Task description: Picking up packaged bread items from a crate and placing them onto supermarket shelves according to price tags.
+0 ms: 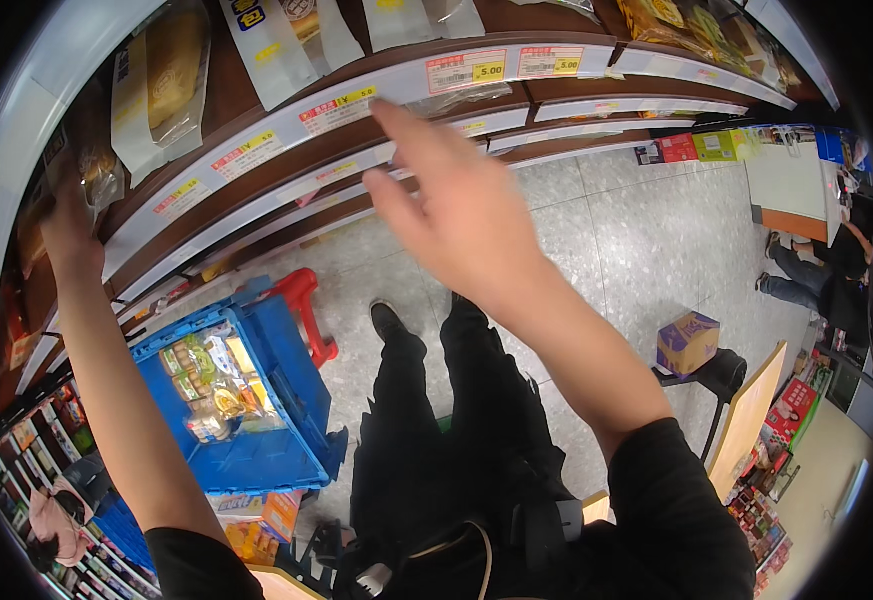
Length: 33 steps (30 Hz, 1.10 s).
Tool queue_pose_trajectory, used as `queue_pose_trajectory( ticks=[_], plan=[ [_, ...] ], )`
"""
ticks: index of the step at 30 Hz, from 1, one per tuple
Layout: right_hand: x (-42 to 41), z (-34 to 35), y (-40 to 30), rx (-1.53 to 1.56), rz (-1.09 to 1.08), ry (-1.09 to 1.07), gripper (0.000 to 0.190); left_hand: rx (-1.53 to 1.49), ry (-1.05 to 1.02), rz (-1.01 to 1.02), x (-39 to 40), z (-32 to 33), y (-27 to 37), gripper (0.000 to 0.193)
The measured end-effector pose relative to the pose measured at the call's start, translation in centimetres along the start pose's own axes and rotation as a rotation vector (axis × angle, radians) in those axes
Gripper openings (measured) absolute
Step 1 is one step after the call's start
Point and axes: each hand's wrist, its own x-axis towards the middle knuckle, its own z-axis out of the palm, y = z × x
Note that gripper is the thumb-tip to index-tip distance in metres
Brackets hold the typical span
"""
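My left hand (76, 236) reaches onto the far left of a store shelf, among packaged breads; its fingers are dim and partly hidden, so a grip cannot be made out. Beside it lies a small bread in a clear wrapper (100, 174). Farther right on the same shelf are a long bread in a white paper-and-film bag (162, 82) and another bagged bread (294, 45). My right hand (459, 214), blurred, hovers before the shelf's label rail (406, 88) with thumb and index finger apart and nothing held. Its index fingertip overlaps a price label (339, 109) in view.
Below my left arm stands a blue lidded plastic crate (309, 405) holding packaged foods, with a red plastic frame (305, 311) behind it. A cardboard box (688, 343) rests at right near a wooden board (748, 420). People appear at far right (845, 259) and lower left (61, 521).
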Motion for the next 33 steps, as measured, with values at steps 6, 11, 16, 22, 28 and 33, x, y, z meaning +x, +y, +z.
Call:
queue_pose_trajectory(
  ticks=[6, 11, 16, 22, 28, 33],
  plan=[
    [7.3, -7.0, 0.1, -0.219, -0.298, 0.445, 0.033, 0.002, 0.004, -0.002, 0.2, -0.1, -0.3, 0.073],
    [14.2, -8.2, 2.8, -0.460, -0.395, 0.502, 0.038, -0.003, -0.008, 0.004, 0.5, -0.3, -0.5, 0.072],
    [16.3, -9.4, 1.4, -0.563, -0.308, 0.369, 0.039, 0.033, 0.005, -0.065, -0.3, -0.2, 0.1, 0.075],
    [18.4, -8.4, 4.1, -0.752, -0.325, 0.505, 0.036, 0.041, 0.030, -0.096, -0.3, -0.2, 0.3, 0.076],
    [12.2, -8.0, 1.8, 0.162, -0.262, 0.431, 0.018, 0.007, -0.005, 0.037, 0.3, -0.6, -0.6, 0.072],
    [7.7, -9.2, 3.0, 0.849, 0.045, 0.297, 0.024, -0.005, -0.036, -0.038, 0.8, -0.2, -0.8, 0.080]
  ],
)
